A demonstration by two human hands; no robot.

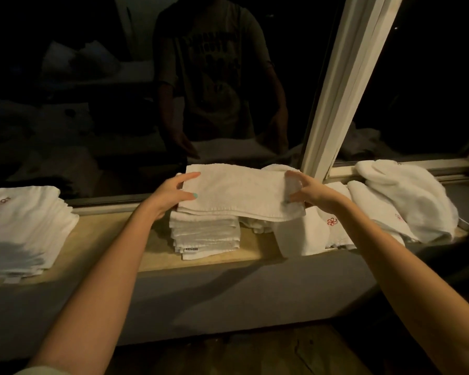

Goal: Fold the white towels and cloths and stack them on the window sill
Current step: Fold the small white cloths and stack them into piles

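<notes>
A folded white towel (238, 192) lies across the top of a stack of folded white cloths (205, 235) at the middle of the window sill (114, 234). My left hand (173, 194) grips the towel's left end, thumb on top. My right hand (310, 194) pinches its right end. The towel is wider than the stack and overhangs it to the right. A second pile of folded white towels (25, 226) sits at the sill's left end.
Unfolded white towels (406, 201), some with a red flower mark, are heaped on the sill at the right. A white window post (344, 85) rises behind them. The dark window glass (92, 77) reflects a person and the room.
</notes>
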